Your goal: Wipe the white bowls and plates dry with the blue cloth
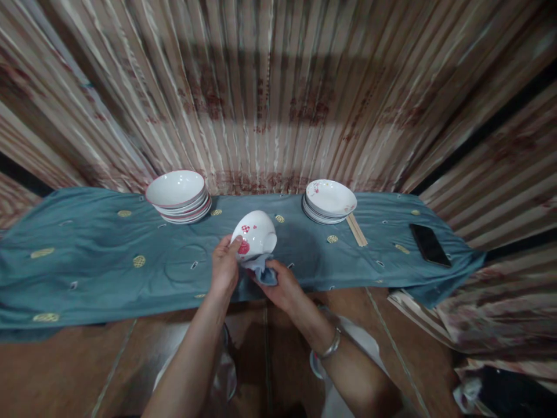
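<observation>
A white bowl point(260, 231) with red patterns on its outside is tilted on its side above the near part of the table. My left hand point(225, 264) grips its left edge, thumb on the outer wall. In my right hand point(281, 283) is a bunched blue-grey cloth point(266, 274), pressed against the lower rim of the bowl. Some fingers of my right hand are hidden behind the cloth and bowl.
The table wears a teal cloth point(169, 273). Stacked bowls point(180, 197) stand back left, stacked plates point(329, 200) back right. Chopsticks point(357, 230) lie beside the plates, a black phone point(430, 244) further right. A pleated curtain point(270, 104) hangs behind.
</observation>
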Motion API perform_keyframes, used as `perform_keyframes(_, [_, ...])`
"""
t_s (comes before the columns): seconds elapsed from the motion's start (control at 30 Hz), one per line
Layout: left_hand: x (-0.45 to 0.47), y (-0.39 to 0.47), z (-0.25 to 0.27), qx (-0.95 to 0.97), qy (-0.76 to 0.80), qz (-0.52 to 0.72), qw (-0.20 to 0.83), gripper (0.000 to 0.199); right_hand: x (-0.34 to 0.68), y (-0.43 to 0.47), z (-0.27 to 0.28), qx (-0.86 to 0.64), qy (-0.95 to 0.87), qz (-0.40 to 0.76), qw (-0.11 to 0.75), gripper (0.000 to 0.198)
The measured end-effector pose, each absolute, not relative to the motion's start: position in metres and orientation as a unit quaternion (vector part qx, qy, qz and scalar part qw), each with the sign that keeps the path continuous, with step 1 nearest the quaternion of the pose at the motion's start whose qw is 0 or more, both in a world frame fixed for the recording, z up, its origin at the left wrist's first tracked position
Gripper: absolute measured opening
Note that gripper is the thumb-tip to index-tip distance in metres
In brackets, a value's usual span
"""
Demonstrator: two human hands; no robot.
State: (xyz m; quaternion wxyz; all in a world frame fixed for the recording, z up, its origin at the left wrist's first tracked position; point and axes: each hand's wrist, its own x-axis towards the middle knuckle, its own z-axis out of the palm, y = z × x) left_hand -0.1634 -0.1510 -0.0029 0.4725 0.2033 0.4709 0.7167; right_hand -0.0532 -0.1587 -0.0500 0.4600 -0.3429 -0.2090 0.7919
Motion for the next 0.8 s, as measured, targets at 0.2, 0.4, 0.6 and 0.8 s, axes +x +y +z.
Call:
perform_keyframes(0.2, [-0.158,-0.150,-0.003,0.240,0.487,0.712,0.445,0.034,-0.030,-0.159,-0.032,-0.296,-0.207,0.827,0.430,0.013])
perform_keyframes(0.4, [-0.155,-0.150,-0.005,0.269,0.493,0.707,0.429,0.035,0.002,-0.155,-0.015,-0.338,-0.195,0.810,0.438,0.021])
perform_keyframes(0.6, [-0.148,-0.152,-0.007,0.308,0.514,0.690,0.407,0.030,0.022,-0.141,-0.025,-0.403,-0.220,0.722,0.517,0.015])
perform_keyframes(0.8, [-0.140,-0.155,-0.012,0.361,0.523,0.660,0.400,0.024,0.012,-0.147,-0.033,-0.451,-0.281,0.645,0.549,0.011])
